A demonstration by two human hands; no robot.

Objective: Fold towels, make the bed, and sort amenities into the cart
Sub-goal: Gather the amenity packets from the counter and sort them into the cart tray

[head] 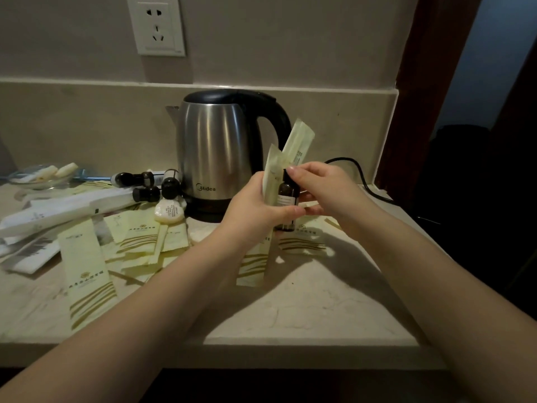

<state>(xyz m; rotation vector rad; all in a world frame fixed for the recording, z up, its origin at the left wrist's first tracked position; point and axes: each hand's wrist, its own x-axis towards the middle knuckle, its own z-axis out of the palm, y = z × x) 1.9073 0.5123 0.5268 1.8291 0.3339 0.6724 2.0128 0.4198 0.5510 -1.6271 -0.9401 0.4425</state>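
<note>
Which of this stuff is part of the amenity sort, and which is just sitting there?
Job: left hand, right hand, held packets, held bottle, loose packets, small bottles, soap, white boxes.
Lying about: kettle, cord, wall socket.

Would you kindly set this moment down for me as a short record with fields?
setting: counter below a wall socket
left hand: grips pale yellow packets and a small dark bottle
right hand: pinches the bottle's top
behind the hands: steel kettle with a black cord
left of the kettle: dark-capped bottles, round soap, loose packets lying on the counter
cart: not in view
</note>
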